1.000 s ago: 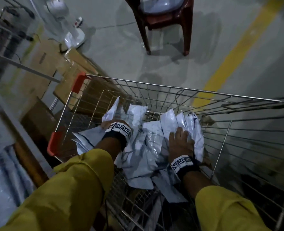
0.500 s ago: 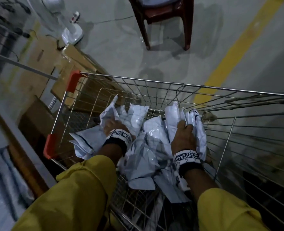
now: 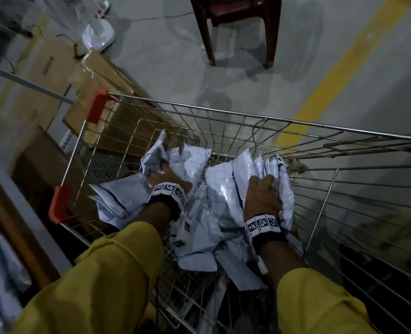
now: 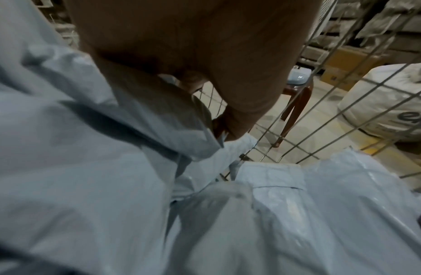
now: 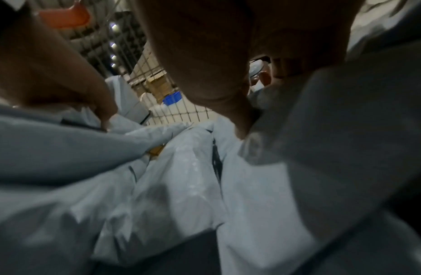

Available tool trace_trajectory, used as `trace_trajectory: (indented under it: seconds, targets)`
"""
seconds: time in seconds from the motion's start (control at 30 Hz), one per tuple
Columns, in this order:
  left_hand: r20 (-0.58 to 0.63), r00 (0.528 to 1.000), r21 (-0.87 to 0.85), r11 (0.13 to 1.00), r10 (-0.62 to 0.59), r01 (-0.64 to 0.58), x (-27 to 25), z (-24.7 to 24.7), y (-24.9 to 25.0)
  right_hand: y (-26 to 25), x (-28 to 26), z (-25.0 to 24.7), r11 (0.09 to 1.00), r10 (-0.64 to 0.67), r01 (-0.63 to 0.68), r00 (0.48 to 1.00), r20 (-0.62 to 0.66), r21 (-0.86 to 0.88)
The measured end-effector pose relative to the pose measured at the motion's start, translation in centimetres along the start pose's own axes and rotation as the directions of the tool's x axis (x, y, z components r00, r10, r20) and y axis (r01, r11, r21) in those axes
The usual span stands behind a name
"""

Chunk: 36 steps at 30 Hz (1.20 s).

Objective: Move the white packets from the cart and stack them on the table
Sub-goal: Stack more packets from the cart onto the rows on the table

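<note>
A heap of crumpled white packets [image 3: 218, 196] lies inside a wire cart [image 3: 223, 112] with orange corner guards. My left hand [image 3: 166, 175] is buried in the left side of the heap, fingers curled round white packets [image 4: 110, 148] there. My right hand [image 3: 263, 191] grips a bundle of upright packets [image 3: 271, 169] at the heap's right side; in the right wrist view the thumb and fingers close on the packets [image 5: 322, 121]. Both fingertips are partly hidden by plastic. The table is out of sight.
Cardboard boxes [image 3: 55, 75] lie left of the cart beside a grey shelf frame. A dark red plastic chair [image 3: 238, 25] stands beyond the cart, a white fan base [image 3: 98, 37] to its left. A yellow floor line [image 3: 332, 75] runs at right. A large white sack [image 4: 388, 98] stands outside the cart's mesh.
My right hand went from lying flat on the packets to curling round the right-hand bundle. My left hand pushed deeper into the left packets.
</note>
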State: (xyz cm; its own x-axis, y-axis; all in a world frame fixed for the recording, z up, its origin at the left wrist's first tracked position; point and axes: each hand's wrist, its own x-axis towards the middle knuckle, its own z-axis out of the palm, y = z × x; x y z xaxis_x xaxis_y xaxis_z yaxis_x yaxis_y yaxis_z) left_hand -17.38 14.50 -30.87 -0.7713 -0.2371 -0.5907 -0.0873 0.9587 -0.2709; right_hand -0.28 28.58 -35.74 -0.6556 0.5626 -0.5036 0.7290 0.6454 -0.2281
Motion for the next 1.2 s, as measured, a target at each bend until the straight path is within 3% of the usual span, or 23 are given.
trace_trajectory:
  seconds: [0.13,0.23,0.3,0.4,0.5,0.57,0.67,0.8,0.87,1.0,1.2]
  targets:
    - [-0.172,0.980,-0.012,0.994,0.101,-0.105,-1.8,-1.0,0.6,-0.3,-0.1,-1.6,0.999,0.030,-0.027,0.993,-0.116,0.032]
    - [-0.101,0.990,-0.018,0.995,0.093,-0.096,-2.0,-1.0,1.4,-0.2,-0.4,-1.3,0.998,0.062,-0.059,0.969,-0.238,0.019]
    - [-0.092,0.989,-0.048,0.991,0.117,-0.122,-3.1,-1.9,2.1,0.2,-0.5,-0.3,0.999,0.025,-0.033,0.970,-0.244,-0.030]
    - [-0.018,0.998,-0.066,0.996,0.062,-0.063,-4.7,-2.5,2.9,0.5,-0.9,0.9,0.988,-0.034,0.014,0.991,-0.131,-0.151]
    - [-0.032,0.995,-0.082,0.992,0.098,-0.101,-5.1,-2.1,3.2,0.9,-1.2,0.9,0.975,-0.060,0.065,0.998,0.029,-0.212]
    - [-0.016,0.994,-0.104,0.988,0.109,-0.111,-6.2,-2.6,3.2,0.9,-1.1,-0.2,0.974,-0.076,0.084,0.996,0.048,-0.210]
    - [0.017,0.992,-0.164,0.979,0.127,-0.122,-10.3,-4.7,2.8,0.5,-2.1,-3.5,0.983,-0.100,0.108,0.993,0.061,-0.149]
    - [-0.121,0.966,-0.241,0.937,0.229,-0.252,-15.4,-7.5,1.7,0.1,-5.0,-8.5,0.976,-0.208,0.211,0.976,0.063,-0.058]
    - [-0.187,0.949,-0.263,0.918,0.255,-0.298,-17.8,-8.4,0.8,0.2,-6.7,-11.0,0.981,-0.191,0.189,0.977,0.089,0.031]
    - [-0.157,0.969,-0.368,0.899,0.193,-0.239,-22.3,-10.3,-1.5,0.6,-10.6,-15.5,0.976,-0.180,0.168,0.981,0.079,0.138]
    - [-0.263,0.925,-0.555,0.741,0.274,-0.377,-31.2,-13.3,-7.5,1.3,-18.5,-22.3,0.932,-0.262,0.268,0.963,-0.060,0.244]
